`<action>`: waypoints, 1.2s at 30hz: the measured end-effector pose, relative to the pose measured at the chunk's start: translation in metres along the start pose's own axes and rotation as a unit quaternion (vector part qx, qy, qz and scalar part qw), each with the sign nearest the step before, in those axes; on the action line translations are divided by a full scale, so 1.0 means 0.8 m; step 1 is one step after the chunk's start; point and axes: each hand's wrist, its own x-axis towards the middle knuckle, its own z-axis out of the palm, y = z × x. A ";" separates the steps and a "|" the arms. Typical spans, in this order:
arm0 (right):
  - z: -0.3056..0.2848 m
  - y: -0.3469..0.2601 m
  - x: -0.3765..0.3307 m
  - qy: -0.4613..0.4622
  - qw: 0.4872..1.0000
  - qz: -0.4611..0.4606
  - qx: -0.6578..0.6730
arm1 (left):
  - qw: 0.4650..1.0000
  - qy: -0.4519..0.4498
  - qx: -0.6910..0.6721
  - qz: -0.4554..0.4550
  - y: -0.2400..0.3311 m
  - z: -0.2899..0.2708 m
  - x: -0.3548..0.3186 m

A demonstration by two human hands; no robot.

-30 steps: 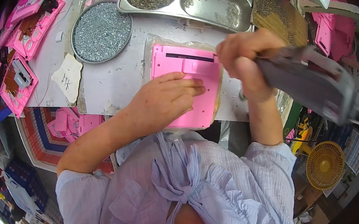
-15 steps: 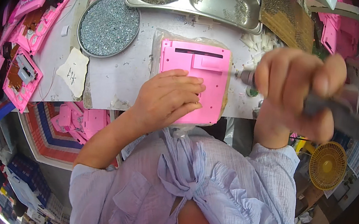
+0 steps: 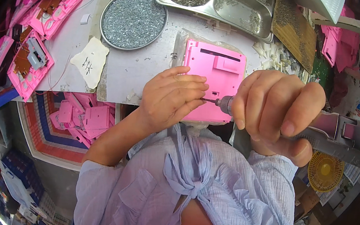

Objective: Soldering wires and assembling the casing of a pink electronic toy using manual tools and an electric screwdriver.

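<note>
A pink plastic casing (image 3: 230, 85) with a dark slot and small holes lies on clear plastic wrap at the bench's front edge. My left hand (image 3: 171, 91) rests over its left half, fingers stretched out and lying on the surface. Fingers of my right hand (image 3: 275, 108) wrap round an electric screwdriver (image 3: 343, 135) with a grey body, held above the casing's right side. Its thin bit points left and reaches my left thumb and forefinger. Whether the tip touches a screw is hidden there.
Beyond the casing stand a round tray of silvery screws (image 3: 134, 19) and a divided steel tray (image 3: 201, 11) of small metal parts. White plastic pieces (image 3: 276, 57) lie to its right. Pink parts (image 3: 33, 65) with wires pile up left; more fill a striped bin (image 3: 47, 132) below.
My right hand has brought the screwdriver left and toward me, so its bit now meets my left fingertips. The left hand stays on the casing. The whole view has shifted slightly.
</note>
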 end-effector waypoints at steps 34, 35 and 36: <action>-0.020 0.077 0.029 0.063 0.980 0.032 -0.186 | 0.987 0.023 0.059 -0.148 -0.030 -0.050 0.001; -0.020 0.080 0.025 0.071 0.975 0.037 -0.208 | 0.989 0.019 0.062 -0.133 -0.031 -0.049 -0.002; -0.019 0.084 0.021 0.079 0.969 0.043 -0.229 | 0.990 0.016 0.066 -0.123 -0.031 -0.046 -0.008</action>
